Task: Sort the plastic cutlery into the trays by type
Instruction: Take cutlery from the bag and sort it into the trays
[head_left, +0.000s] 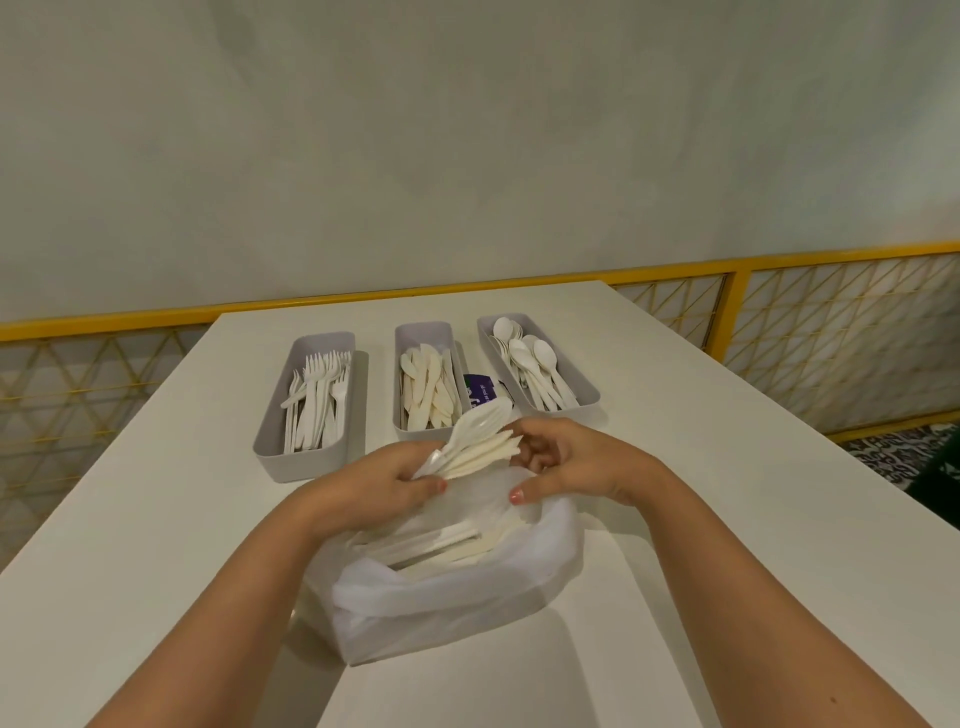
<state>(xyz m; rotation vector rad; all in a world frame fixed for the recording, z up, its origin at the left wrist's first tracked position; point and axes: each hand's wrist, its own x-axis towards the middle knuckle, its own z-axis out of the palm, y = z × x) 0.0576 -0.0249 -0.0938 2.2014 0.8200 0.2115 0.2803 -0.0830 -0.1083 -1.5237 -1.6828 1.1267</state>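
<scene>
My left hand (384, 480) grips a bundle of white cutlery (478, 439), a spoon and several knives, by the handles above a translucent plastic bag (452, 603) of mixed cutlery. My right hand (576, 462) sits at the tips of that bundle with fingers curled; whether they pinch a piece is hidden. Three grey trays stand beyond: the left tray (275, 431) holds forks, the middle tray (421, 330) knives, the right tray (582, 379) spoons.
Everything rests on a white table (727, 467). A dark purple packet (478, 392) lies between the middle and right trays. A yellow-framed lattice railing (831, 332) runs behind and to the right of the table, under a pale wall.
</scene>
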